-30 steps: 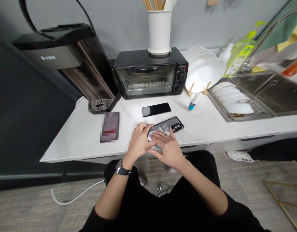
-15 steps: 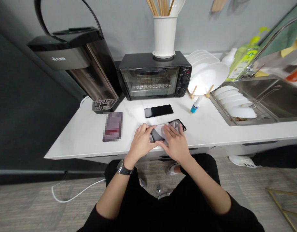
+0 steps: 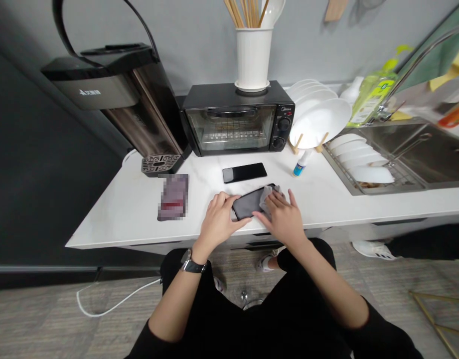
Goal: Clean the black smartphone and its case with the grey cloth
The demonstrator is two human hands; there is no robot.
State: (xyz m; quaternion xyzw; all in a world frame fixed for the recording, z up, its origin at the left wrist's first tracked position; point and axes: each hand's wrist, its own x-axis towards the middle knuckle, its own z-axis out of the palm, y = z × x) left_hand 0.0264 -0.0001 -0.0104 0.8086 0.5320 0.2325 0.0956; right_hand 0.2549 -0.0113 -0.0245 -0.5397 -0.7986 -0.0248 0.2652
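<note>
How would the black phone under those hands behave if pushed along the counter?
It would probably slide, not roll or tip: the black phone lies flat on the smooth white counter. Its glossy surface looks slippery, so it may be hard to grip.

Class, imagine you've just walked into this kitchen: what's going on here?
A person stands at a white counter with a dark smartphone lying flat in front of them. Their left hand grips its near end, while their right hand presses a pale grey cloth against the far end. A second black phone lies just beyond, in front of a black toaster oven.
</note>
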